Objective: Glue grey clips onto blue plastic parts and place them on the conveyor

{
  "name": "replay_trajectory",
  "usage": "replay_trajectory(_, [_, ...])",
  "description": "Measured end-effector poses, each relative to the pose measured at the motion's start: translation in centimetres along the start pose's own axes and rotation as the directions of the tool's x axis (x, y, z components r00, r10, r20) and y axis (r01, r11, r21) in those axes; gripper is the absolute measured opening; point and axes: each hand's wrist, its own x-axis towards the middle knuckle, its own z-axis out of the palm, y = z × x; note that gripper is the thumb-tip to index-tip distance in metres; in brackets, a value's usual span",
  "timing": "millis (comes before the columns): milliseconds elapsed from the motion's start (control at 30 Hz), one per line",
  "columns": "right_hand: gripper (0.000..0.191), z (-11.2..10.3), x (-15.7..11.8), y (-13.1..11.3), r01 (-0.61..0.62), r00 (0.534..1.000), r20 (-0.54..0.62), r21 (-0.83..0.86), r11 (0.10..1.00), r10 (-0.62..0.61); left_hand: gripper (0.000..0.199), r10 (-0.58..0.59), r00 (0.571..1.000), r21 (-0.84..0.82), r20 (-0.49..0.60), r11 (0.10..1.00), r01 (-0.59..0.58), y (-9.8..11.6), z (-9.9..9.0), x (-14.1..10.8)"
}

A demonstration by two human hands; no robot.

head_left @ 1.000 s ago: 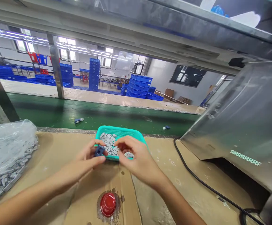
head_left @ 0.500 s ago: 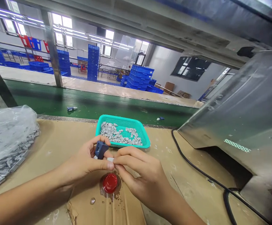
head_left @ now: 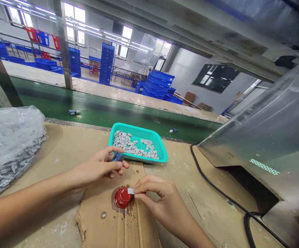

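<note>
My left hand [head_left: 105, 162] grips a small dark blue plastic housing [head_left: 117, 156] between thumb and fingers, just in front of the teal basket. Pinched in my right hand [head_left: 157, 196] is a small light grey plastic piece [head_left: 130, 190]. This piece is at the right rim of a wet red cup-shaped object [head_left: 123, 198]; whether they touch I cannot tell. The red object sits on a cardboard sheet [head_left: 108, 227] with damp spots around it. Many similar grey pieces lie in the teal perforated basket [head_left: 164, 151] behind my hands.
A clear plastic bag [head_left: 15, 137] full of grey pieces lies at the left. Behind the basket runs a green conveyor belt [head_left: 103, 115] carrying two blue-and-grey parts. A black cable [head_left: 216, 189] and a metal housing [head_left: 263, 131] stand at the right. Blue crates [head_left: 157, 84] are stacked beyond.
My hands have moved apart. The right one has brought the grey piece down to the red object, while the left keeps the blue housing, now turned. The two belt parts have shifted slightly left.
</note>
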Motion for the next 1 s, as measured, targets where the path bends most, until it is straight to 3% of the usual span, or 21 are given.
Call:
replay_trajectory(267, [0.020,0.4,0.4,0.3,-0.015,0.998,0.055,-0.001,1.000,0.015,0.016,0.083,0.996,0.180,0.036,0.980,-0.088,-0.5,-0.5,0.4])
replay_trajectory(567, [0.023,0.1,0.4,0.1,0.093,0.989,0.125,-0.156,0.983,-0.074,0.023,0.094,0.995,0.206,0.027,0.974,-0.098,-0.2,-0.4,0.5])
replay_trajectory(700, [0.024,0.2,0.3,0.0,0.110,0.987,0.134,-0.183,0.977,-0.086,0.021,0.206,0.978,0.357,0.021,0.913,-0.200,-0.3,-0.7,0.7])
replay_trajectory(900, [0.020,-0.6,0.3,-0.9,0.104,0.993,0.067,-0.049,0.993,-0.101,0.015,0.325,0.944,0.444,0.060,0.838,-0.317,-0.1,-0.9,0.5])
replay_trajectory(1000, [0.017,-1.1,0.6,-1.6,0.090,0.994,-0.067,0.025,0.996,-0.089,0.014,0.361,0.929,0.514,0.077,0.784,-0.347,-0.1,-0.7,0.4])
